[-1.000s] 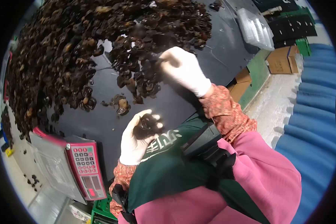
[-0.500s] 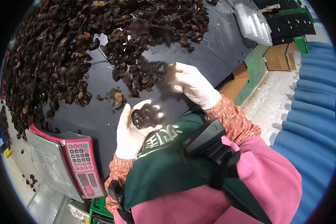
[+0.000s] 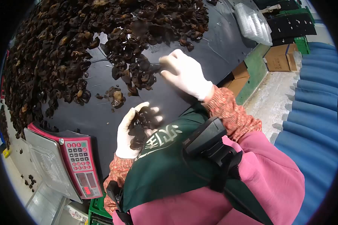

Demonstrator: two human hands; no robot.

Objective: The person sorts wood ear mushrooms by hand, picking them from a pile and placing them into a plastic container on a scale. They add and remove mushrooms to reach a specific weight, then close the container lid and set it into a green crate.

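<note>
My left hand (image 3: 128,132), in a white glove, is cupped in front of the apron with several dark wood ear mushrooms (image 3: 142,125) in its palm and fingers. My right hand (image 3: 186,73), gloved too, is at the right edge of a small cluster of wood ears (image 3: 139,77) on the dark tabletop (image 3: 169,99). Its thumb and fingers close around a blurred dark wood ear (image 3: 154,68). A few loose pieces, one of them tan (image 3: 117,95), lie just beyond my left hand.
A large heap of wood ears (image 3: 56,48) covers the far and left tabletop. A pink scale (image 3: 79,153) with a lit display stands at left. Clear plastic trays (image 3: 251,24) are stacked at the far right. Cardboard boxes (image 3: 279,59) and a blue corrugated sheet (image 3: 311,112) are at right.
My right hand has turned and shifted slightly up and away, to the cluster's edge. The wood ears in my left palm sit differently and hang lower, and its fingers have curled in more.
</note>
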